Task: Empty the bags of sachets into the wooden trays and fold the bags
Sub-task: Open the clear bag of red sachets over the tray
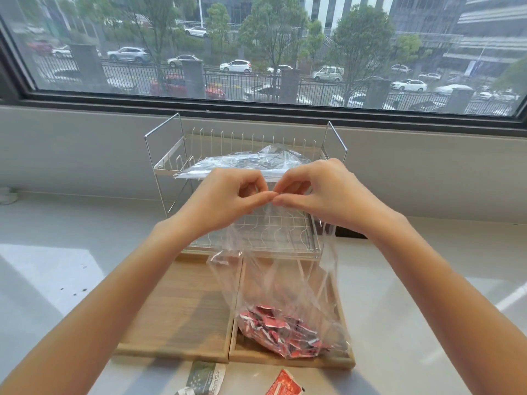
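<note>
A clear plastic bag [285, 275] hangs upright over the right wooden tray [288, 360]. Several red sachets [282, 329] fill its bottom, which rests in that tray. My left hand [228, 195] and my right hand [316, 189] both pinch the bag's top edge, fingertips almost touching at the middle. The left wooden tray [176, 317] lies beside it with nothing in it. Another clear bag [242, 163] lies on the top shelf of the wire rack [162, 169] behind my hands.
The white two-tier wire rack stands behind the trays on a pale counter [57, 269] below a window. A grey-green sachet [204, 379] and a red sachet [283, 384] lie loose on the counter at the near edge.
</note>
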{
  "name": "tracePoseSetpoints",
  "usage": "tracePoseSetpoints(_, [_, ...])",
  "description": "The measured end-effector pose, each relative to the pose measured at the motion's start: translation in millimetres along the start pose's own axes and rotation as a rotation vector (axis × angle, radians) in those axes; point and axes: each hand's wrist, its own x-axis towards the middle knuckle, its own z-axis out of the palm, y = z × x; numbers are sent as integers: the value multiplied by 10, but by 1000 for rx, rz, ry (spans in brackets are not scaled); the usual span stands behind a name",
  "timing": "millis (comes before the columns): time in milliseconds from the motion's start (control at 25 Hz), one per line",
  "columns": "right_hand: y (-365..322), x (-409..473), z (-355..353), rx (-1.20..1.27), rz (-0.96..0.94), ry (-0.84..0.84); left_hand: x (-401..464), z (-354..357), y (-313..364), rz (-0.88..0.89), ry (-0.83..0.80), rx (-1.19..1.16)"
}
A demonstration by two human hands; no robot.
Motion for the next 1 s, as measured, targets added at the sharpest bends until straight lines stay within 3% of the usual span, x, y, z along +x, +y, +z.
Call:
tracePoseSetpoints(320, [-12, -17, 70, 0, 47, 74, -269, -70, -114, -223, -152, -191])
tracePoseSetpoints(520, [-9, -43, 45, 20, 74, 86, -304, -243, -178, -222, -259, -151])
tracePoseSetpoints(1000, [169, -161, -81, -40, 130, 77, -169, -351, -126, -102, -139, -24])
